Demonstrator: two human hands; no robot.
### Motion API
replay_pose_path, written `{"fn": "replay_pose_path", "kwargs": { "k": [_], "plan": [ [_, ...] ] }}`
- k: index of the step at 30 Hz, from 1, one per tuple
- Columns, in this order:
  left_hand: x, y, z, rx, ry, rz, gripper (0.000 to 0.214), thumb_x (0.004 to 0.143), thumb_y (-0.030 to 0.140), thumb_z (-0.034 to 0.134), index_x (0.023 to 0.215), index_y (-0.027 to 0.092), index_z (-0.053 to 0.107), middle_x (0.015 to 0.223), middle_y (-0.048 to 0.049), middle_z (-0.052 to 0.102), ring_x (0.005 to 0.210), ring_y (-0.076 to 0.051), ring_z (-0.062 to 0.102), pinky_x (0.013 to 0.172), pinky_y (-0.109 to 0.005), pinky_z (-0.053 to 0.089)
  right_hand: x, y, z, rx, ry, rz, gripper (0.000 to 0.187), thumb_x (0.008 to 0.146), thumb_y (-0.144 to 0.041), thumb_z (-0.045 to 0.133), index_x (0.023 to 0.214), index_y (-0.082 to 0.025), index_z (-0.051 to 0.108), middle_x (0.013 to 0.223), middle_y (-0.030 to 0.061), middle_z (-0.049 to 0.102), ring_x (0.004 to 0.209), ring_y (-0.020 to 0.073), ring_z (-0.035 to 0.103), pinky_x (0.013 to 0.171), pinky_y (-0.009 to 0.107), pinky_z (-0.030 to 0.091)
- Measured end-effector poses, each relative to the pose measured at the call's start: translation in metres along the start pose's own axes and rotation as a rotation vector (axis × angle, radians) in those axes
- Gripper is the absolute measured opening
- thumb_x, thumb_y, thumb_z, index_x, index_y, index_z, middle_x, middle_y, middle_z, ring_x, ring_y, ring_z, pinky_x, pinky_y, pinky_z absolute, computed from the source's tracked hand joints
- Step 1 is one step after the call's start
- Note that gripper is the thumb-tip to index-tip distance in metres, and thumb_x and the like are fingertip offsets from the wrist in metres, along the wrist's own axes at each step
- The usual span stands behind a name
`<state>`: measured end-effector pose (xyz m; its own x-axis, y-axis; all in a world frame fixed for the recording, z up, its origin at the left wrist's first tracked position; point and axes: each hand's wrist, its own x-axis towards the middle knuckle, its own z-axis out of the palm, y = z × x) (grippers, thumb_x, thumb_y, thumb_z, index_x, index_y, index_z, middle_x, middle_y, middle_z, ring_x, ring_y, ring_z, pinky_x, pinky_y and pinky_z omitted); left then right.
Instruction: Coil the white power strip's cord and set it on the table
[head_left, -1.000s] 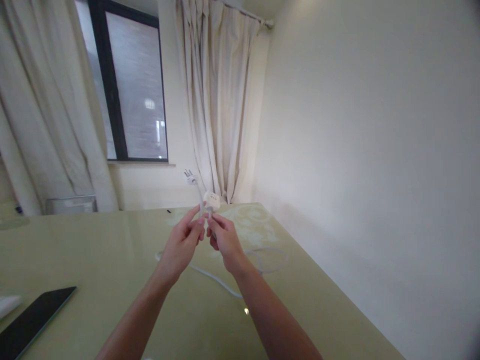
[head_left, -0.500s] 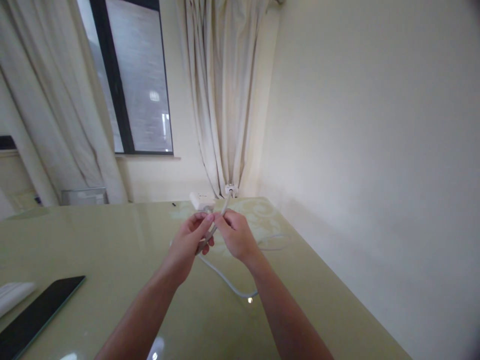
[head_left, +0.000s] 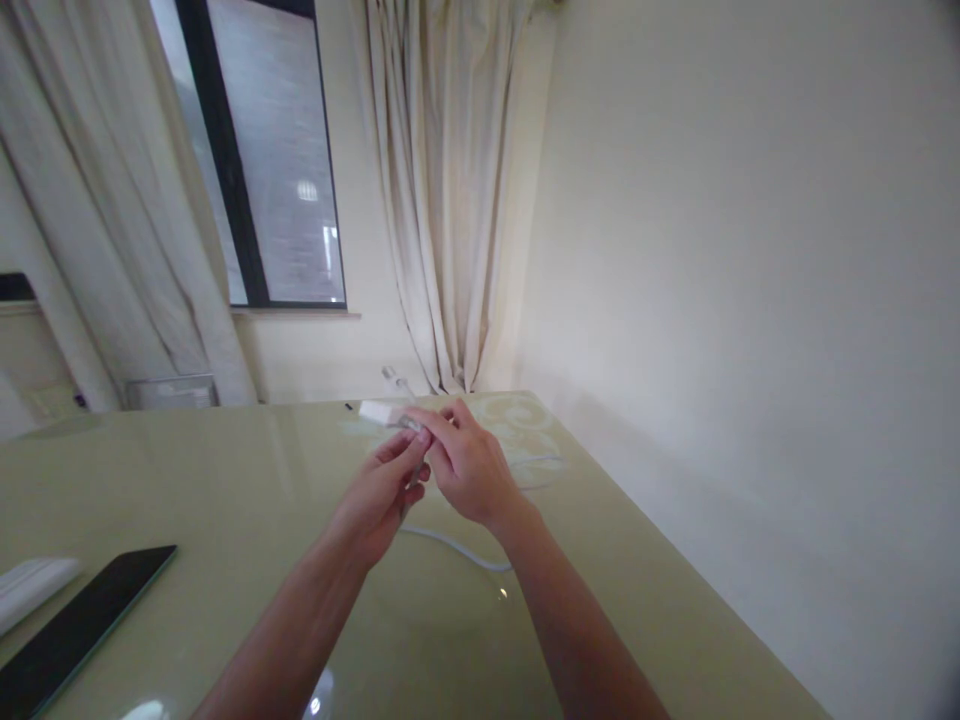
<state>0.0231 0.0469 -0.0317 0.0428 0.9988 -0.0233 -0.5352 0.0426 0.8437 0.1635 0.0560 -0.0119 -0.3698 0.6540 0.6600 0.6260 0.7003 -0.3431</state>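
Observation:
My left hand [head_left: 386,490] is closed on a white cable [head_left: 416,470], pinching a section between thumb and fingers. My right hand [head_left: 472,460] is against its fingertips, with its own fingers curled on the same cable. Just beyond the hands, a white block [head_left: 381,412] shows at the cable's end, partly blurred. A pale plug-like end [head_left: 396,378] sticks up behind the right fingers, tilted to the left. Part of the bundled cable is hidden by the fingers. A loose loop of cable [head_left: 457,545] hangs or lies below the hands.
The glossy green table [head_left: 247,490] stretches under my arms. On the left are a dark flat tablet-like panel [head_left: 90,630] and a white object [head_left: 37,588]. A small dark bit [head_left: 348,407] lies near the far edge. A wall [head_left: 712,350] stands along the right; curtains [head_left: 450,200] hang behind.
The plug-like end has swung left from above my right hand. The white block has shifted slightly left, and my right fingers have moved up and over the cable.

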Motion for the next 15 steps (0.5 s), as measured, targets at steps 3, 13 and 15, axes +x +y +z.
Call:
{"fn": "replay_pose_path", "kwargs": {
  "k": [3,13,15],
  "plan": [
    [0.003,0.004,-0.007,0.087,0.037,0.045,0.053,0.048,0.045,0.102,0.084,0.017,0.075,0.076,0.0015,0.066,0.059,-0.006,0.054,0.047,-0.015,0.037,-0.002,-0.004,-0.007,-0.051,-0.041,-0.050,0.056,0.097,-0.022,0.055,0.152,-0.031,0.052,0.147,0.0089,0.053,0.100,0.0185,0.067,0.090,0.035,0.057],
    [0.001,-0.008,0.008,0.056,0.155,0.205,0.051,0.051,0.056,0.097,0.082,0.020,0.079,0.082,-0.0008,0.070,0.070,-0.010,0.059,0.056,-0.017,0.046,0.003,0.010,0.014,-0.208,0.151,-0.197,0.039,0.101,-0.011,0.051,0.138,-0.018,0.064,0.143,0.0085,0.066,0.130,0.0243,0.058,0.111,0.040,0.049],
    [0.000,-0.010,0.010,0.045,0.185,0.261,0.050,0.054,0.056,0.096,0.086,0.020,0.081,0.088,-0.0019,0.072,0.069,-0.009,0.057,0.053,-0.017,0.044,0.004,0.012,0.017,-0.224,0.177,-0.163,0.035,0.100,-0.009,0.052,0.129,-0.019,0.068,0.132,0.0094,0.071,0.126,0.0253,0.061,0.109,0.041,0.048]
  ]
}}
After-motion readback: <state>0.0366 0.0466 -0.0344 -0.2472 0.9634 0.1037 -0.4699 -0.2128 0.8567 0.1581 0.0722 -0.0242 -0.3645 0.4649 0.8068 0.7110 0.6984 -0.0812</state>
